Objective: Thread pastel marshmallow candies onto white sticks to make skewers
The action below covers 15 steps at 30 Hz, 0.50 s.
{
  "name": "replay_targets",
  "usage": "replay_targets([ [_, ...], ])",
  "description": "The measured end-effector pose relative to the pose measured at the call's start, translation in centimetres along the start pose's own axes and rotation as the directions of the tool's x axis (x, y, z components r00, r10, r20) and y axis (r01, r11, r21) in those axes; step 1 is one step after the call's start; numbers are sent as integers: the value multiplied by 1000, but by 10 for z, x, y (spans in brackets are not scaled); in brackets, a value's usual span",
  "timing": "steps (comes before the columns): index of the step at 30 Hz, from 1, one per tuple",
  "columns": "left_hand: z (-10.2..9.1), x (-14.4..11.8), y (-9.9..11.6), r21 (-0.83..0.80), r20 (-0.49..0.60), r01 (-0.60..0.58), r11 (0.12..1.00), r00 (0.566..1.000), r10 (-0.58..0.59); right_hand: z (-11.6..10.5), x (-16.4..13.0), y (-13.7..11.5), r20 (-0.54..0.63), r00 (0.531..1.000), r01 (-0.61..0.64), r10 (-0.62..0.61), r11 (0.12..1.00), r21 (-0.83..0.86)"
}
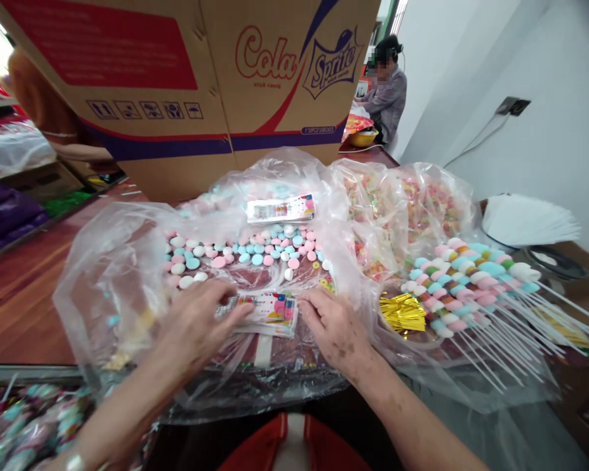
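A stack of small printed plastic packets (272, 313) lies in front of me on clear plastic sheeting. My left hand (196, 317) is at the stack's left end, thumb stretched over the top packet and fingers apart. At the right end is my right hand (336, 330), its thumb and fingers pinched together by the packets' edge; whatever is between the fingertips is hidden. Just beyond my hands, pink, blue and white candies (255, 252) are spread in an open plastic bag (112, 261). A second stack of printed packets (281, 209) rests on the bag behind the candies.
A large cardboard box (216, 85) stands behind the bags. Bags of ring-shaped candies (412, 203), gold twist ties (402, 313) and candy skewers (476, 281) with white sticks are to the right. Wrapped candy (39, 418) fills the lower left. A person (387, 91) sits farther back.
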State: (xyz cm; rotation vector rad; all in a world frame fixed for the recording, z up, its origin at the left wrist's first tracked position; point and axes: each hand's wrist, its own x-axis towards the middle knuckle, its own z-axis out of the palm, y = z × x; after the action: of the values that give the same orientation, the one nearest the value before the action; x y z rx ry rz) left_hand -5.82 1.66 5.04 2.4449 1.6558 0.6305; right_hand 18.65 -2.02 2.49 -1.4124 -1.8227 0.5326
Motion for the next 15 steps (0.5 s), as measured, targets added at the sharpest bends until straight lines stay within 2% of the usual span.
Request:
replay_targets([
  [1, 16, 14, 7, 87, 52, -61, 994, 997, 57, 0, -4, 0, -9, 1000, 12, -12, 1000, 5],
  [3, 41, 31, 14, 211, 140, -117, 971, 986, 88, -1, -10, 0, -34, 999, 33, -32, 999, 22],
  [5, 54, 36, 12, 237, 198, -173, 956, 972, 127, -1, -14, 2, -62, 997, 46, -44, 998, 32],
  [7, 58, 35, 6, 225, 233, -219, 949, 958, 166, -1, -15, 3, -72, 996, 51, -49, 998, 35],
  [11, 52, 33, 0, 191, 253, -299, 935, 935, 248, 3, -10, 4, -35, 999, -3, 5, 998, 69],
  [13, 49, 35, 5, 171, 187, -312, 935, 941, 280, 6, -4, 3, -37, 996, -74, 79, 990, 118],
  [15, 47, 37, 14, 133, 74, -336, 932, 942, 329, 9, 2, 2, -54, 986, -145, 159, 969, 202],
])
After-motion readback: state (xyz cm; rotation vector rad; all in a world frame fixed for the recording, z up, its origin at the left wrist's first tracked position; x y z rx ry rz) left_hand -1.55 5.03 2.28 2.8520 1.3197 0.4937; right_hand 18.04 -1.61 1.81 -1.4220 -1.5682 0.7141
